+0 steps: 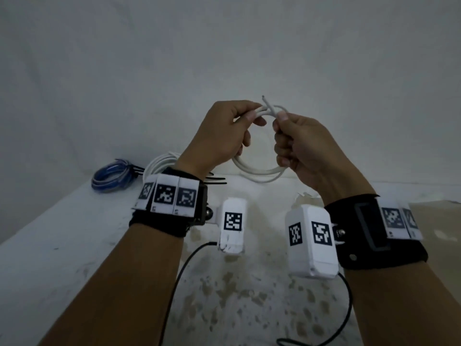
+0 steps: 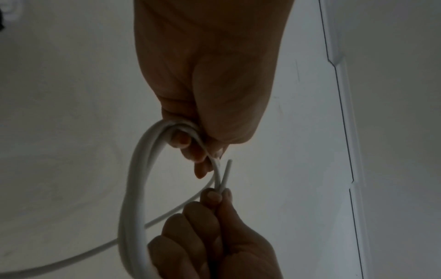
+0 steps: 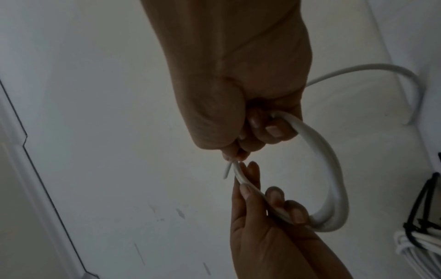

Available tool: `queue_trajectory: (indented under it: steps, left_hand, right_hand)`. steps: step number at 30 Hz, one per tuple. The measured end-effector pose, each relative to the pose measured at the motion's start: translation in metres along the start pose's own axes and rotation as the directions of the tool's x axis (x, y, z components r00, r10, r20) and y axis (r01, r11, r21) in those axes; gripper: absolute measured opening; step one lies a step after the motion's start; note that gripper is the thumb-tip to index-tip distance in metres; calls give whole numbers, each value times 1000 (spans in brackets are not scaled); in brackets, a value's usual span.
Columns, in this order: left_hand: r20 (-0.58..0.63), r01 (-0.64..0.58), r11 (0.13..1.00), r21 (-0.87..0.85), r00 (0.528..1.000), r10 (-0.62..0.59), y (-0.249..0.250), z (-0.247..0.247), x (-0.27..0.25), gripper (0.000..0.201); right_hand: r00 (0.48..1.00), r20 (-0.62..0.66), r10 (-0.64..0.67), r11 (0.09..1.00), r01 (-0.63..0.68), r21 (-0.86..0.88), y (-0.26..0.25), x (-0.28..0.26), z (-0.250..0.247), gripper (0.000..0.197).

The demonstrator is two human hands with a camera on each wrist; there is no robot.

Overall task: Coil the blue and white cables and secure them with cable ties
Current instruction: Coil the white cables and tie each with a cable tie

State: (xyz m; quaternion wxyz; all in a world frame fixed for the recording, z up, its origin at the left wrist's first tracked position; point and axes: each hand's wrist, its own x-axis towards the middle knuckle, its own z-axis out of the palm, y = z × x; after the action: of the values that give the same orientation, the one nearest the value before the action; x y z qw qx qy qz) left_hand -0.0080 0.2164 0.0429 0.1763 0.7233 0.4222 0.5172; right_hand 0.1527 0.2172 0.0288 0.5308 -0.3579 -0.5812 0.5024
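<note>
Head: left hand (image 1: 219,136) and right hand (image 1: 303,146) both grip white cable (image 1: 259,174) coil, held up above table (image 1: 62,233); blue cable (image 1: 112,176) already tied, far left.
Left wrist: free end (image 2: 226,172) sticks out; tuck it alongside loops.
Right wrist: keep loops even before tying.

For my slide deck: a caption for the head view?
Both hands, left hand and right hand, hold a white cable coil above the table.

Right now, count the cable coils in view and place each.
3: a white coil held in both hands, a blue coil far left on the table, another white coil partly hidden behind the left wrist.
</note>
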Motion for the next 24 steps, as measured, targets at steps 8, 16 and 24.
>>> queue_trajectory:
  steps: [8,16,24]
  left_hand:
    - [-22,25,1000,-5,999,-25,-1,0,-14,23]
    - [-50,-7,998,-64,999,4,14,0,-21,24]
    - [-173,-38,998,-45,984,29,10,4,-15,26]
  right_hand:
    - [997,78,21,999,-18,-42,5,-2,1,32]
    - [988,139,-66,974,94,-207,-6,-12,6,35]
    - [886,-141,-443,536,135,-833,-23,-11,-2,41]
